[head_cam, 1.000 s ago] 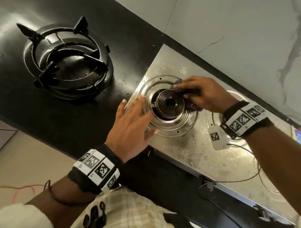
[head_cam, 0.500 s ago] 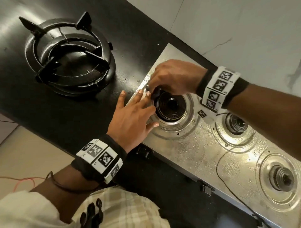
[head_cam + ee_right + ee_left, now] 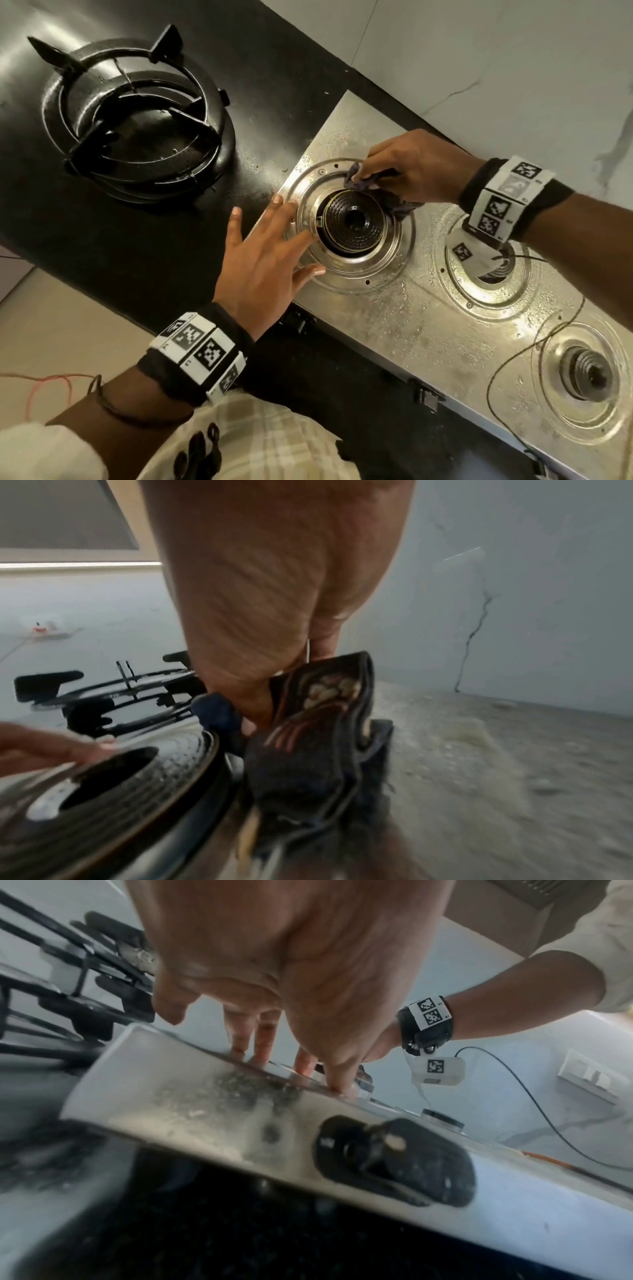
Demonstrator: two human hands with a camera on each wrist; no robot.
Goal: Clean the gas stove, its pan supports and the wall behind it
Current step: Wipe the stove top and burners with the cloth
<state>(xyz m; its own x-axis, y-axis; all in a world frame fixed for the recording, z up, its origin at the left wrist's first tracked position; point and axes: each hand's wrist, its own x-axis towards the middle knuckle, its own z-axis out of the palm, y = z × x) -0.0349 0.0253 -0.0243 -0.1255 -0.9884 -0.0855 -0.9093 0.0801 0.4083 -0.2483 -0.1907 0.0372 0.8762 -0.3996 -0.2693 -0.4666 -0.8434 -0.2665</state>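
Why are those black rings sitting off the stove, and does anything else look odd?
The pan supports lie stacked on the black counter, off the burners. The stove top looks wet and spotted, and a dark crack runs across the wall.

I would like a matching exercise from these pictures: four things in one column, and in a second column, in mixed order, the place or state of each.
Things:
1. left hand
2. right hand
3. pan supports
4. control knob

Places or states:
A. stacked on the black counter, off the stove
B. on the stove's front panel
C. fingers straight, resting on the stove top beside the burner
D. gripping a dark cloth at the burner's far edge

Pairs: 1-C, 2-D, 3-A, 4-B
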